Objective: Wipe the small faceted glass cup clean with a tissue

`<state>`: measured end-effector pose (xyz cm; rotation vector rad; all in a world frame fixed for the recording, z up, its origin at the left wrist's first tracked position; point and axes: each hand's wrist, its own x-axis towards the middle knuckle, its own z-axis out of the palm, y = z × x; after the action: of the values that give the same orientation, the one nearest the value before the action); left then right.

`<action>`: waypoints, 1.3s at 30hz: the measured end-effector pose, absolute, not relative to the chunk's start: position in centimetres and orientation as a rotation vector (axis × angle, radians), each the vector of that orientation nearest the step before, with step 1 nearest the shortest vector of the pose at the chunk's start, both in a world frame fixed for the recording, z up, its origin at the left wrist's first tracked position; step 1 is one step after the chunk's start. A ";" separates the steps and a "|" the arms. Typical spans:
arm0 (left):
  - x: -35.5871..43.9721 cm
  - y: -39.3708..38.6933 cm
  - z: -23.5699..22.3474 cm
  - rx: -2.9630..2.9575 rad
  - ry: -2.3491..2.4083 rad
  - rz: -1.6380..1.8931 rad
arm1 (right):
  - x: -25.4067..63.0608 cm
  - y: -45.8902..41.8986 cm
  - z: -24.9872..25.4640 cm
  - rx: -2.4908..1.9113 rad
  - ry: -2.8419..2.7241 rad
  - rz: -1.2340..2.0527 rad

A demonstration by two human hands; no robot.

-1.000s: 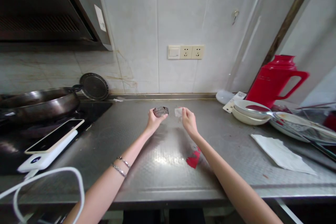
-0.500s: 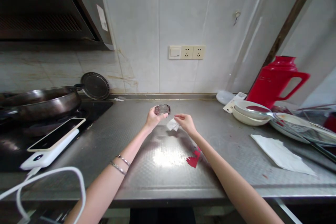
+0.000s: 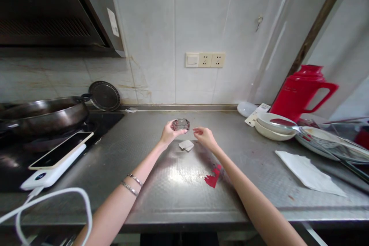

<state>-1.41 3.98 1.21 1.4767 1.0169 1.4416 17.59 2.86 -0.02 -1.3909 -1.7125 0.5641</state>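
Note:
My left hand (image 3: 169,133) is closed on the side of a small clear, faceted glass ashtray (image 3: 181,124), held above the counter. To its right my right hand (image 3: 204,137) hovers with fingers slightly apart and nothing visible in them. Below and between both hands, a small folded white piece of paper (image 3: 186,145) lies on the metal counter (image 3: 150,200). A torn red scrap (image 3: 213,177) lies nearer the front edge, beside my right forearm.
At left stand a pan (image 3: 46,117) on the stove and a phone (image 3: 62,150) on a white power bank (image 3: 54,169) with a cable. At right are a red thermos (image 3: 300,94), stacked bowls (image 3: 273,132), a plate (image 3: 319,148) and a white napkin (image 3: 308,173).
My right hand has let go of the folded white paper, which now lies on the counter. The ashtray stays in my left hand, and the view has tilted slightly.

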 end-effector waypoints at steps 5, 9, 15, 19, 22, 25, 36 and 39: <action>-1.4 4.0 1.0 1.482 0.914 1.369 | 19.2 2.6 1.9 -1.145 -1.784 0.747; -1.1 3.6 1.2 1.469 0.841 1.281 | 19.4 2.4 2.3 -1.134 -1.864 0.694; -0.4 2.7 1.2 1.457 0.749 1.178 | 19.2 1.7 2.8 -1.108 -2.013 0.584; 0.1 2.5 1.3 1.467 0.696 1.142 | 19.6 1.3 3.1 -1.145 -2.026 0.508; 0.5 3.0 1.0 1.531 0.715 1.134 | 20.2 1.2 3.1 -1.173 -2.033 0.474; 1.6 3.8 0.5 1.666 0.739 1.108 | 21.4 0.9 3.3 -1.218 -2.055 0.450; 12.4 4.4 0.4 1.945 0.549 0.874 | 32.3 -2.2 5.2 -1.402 -2.055 0.500; 15.9 3.9 0.2 1.961 0.595 0.896 | 35.5 -3.0 5.2 -1.430 -2.066 0.565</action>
<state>15.94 3.87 0.17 1.9611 0.5950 0.8960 35.45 -2.97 5.24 -1.4301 -2.0664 0.5654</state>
